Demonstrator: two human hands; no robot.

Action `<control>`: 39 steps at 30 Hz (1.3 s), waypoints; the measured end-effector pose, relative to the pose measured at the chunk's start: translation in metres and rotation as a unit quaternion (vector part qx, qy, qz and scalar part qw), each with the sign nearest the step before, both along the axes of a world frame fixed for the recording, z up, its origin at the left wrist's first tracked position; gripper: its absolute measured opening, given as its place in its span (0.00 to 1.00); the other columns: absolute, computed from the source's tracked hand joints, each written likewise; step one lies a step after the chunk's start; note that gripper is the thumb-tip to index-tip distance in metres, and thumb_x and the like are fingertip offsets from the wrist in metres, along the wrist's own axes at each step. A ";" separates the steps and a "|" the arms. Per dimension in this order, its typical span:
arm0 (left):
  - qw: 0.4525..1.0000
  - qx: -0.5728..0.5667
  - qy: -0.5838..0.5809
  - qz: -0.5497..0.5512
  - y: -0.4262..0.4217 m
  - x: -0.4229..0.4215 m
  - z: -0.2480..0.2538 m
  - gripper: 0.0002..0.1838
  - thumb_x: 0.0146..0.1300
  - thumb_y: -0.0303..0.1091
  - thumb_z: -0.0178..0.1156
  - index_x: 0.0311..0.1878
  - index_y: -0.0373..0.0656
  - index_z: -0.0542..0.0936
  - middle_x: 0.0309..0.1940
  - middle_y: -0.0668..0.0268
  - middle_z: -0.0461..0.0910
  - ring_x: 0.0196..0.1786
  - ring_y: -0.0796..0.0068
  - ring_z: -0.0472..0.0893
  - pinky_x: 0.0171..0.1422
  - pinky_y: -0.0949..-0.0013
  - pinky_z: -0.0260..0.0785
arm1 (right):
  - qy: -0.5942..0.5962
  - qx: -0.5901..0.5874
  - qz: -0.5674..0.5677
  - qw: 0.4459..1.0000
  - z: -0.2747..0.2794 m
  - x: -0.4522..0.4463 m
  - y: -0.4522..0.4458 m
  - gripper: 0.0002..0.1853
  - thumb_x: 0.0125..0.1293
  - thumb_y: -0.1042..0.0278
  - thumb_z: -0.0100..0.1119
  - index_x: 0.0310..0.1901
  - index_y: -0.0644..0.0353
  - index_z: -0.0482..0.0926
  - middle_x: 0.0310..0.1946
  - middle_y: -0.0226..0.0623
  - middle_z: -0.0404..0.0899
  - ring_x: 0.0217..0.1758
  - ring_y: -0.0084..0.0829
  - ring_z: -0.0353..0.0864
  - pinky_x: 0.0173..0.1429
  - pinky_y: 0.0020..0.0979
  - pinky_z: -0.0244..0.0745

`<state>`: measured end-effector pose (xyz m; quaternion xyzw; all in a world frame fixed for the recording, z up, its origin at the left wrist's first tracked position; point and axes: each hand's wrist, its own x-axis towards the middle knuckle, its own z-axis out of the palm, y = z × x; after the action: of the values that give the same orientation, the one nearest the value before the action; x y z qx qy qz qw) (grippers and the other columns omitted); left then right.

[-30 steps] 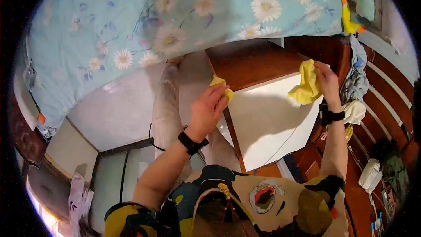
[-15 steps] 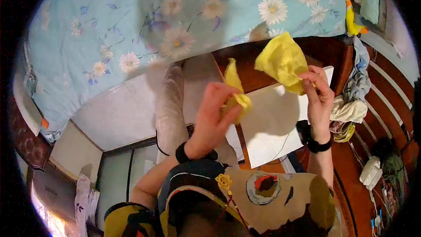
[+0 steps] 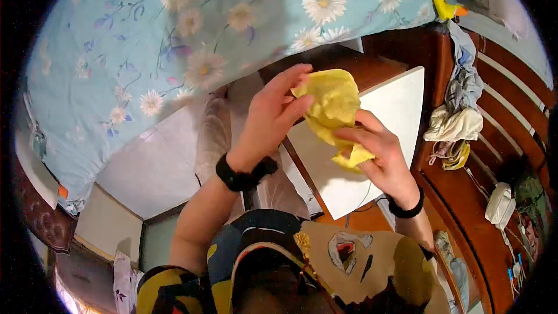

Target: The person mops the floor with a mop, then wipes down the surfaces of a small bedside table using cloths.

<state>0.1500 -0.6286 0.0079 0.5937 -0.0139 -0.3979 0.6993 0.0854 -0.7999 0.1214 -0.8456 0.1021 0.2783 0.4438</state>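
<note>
A thin, crumpled yellow cloth is stretched between my hands in front of my chest. My right hand grips its lower end between thumb and fingers, with a bunched fold poking out past them. At the cloth's upper left edge is my left hand, its thumb and fingers curved around the border. Where the left fingertips press on the fabric is partly hidden. Below the cloth, a white panel stands at an angle.
A blue flowered bedspread spans the far side. Clothes hang on the slatted wooden bed frame at right, above a white box with cables. A yellow toy lies at the bed's right corner.
My hands have come closer together. Two yellow portions seen apart, one in each hand, now appear as one stretch of cloth between them. The view has shifted slightly.
</note>
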 end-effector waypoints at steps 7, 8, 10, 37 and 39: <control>0.988 -0.045 0.144 -0.037 0.001 0.003 -0.031 0.14 0.62 0.31 0.51 0.50 0.36 0.74 0.37 0.71 0.76 0.40 0.83 0.73 0.45 0.76 0.66 | -0.025 0.105 -0.014 0.994 -0.013 0.013 -0.030 0.17 0.55 0.77 0.47 0.48 0.60 0.75 0.58 0.44 0.67 0.60 0.35 0.68 0.60 0.31 0.63; 0.997 0.046 0.041 -0.039 0.006 0.015 -0.036 0.13 0.62 0.30 0.51 0.49 0.35 0.74 0.33 0.69 0.77 0.36 0.81 0.74 0.42 0.75 0.68 | 0.029 0.139 -0.117 0.983 -0.010 0.021 -0.039 0.17 0.56 0.77 0.45 0.49 0.64 0.74 0.53 0.42 0.72 0.56 0.32 0.71 0.58 0.30 0.65; 0.996 0.055 -0.064 -0.024 0.019 0.020 -0.076 0.14 0.62 0.30 0.51 0.49 0.35 0.75 0.37 0.66 0.78 0.38 0.78 0.75 0.45 0.74 0.67 | 0.104 0.069 -0.194 0.973 -0.004 0.030 -0.061 0.18 0.57 0.79 0.44 0.50 0.65 0.73 0.42 0.34 0.78 0.45 0.23 0.76 0.51 0.24 0.70; 0.849 -0.190 -0.194 -0.453 -0.004 -0.006 -0.101 0.31 0.68 0.52 0.36 0.68 0.44 0.53 0.71 0.61 0.40 0.73 0.57 0.40 0.73 0.57 0.33 | -0.006 -0.097 -0.219 0.971 -0.108 0.052 -0.112 0.16 0.59 0.76 0.47 0.49 0.71 0.71 0.36 0.35 0.78 0.37 0.21 0.75 0.43 0.22 0.70; 0.848 -0.197 -0.174 -0.461 -0.010 0.000 -0.115 0.32 0.68 0.53 0.35 0.69 0.44 0.52 0.71 0.61 0.40 0.73 0.56 0.40 0.73 0.57 0.33 | -0.011 -0.116 -0.187 0.975 -0.105 0.057 -0.114 0.15 0.59 0.76 0.47 0.48 0.70 0.71 0.36 0.35 0.78 0.37 0.21 0.75 0.42 0.22 0.70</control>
<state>0.1497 -0.6390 -0.1073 0.4284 -0.4854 -0.5540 0.5234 0.1423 -0.9140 0.0166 -0.8604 0.2852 0.1675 0.3877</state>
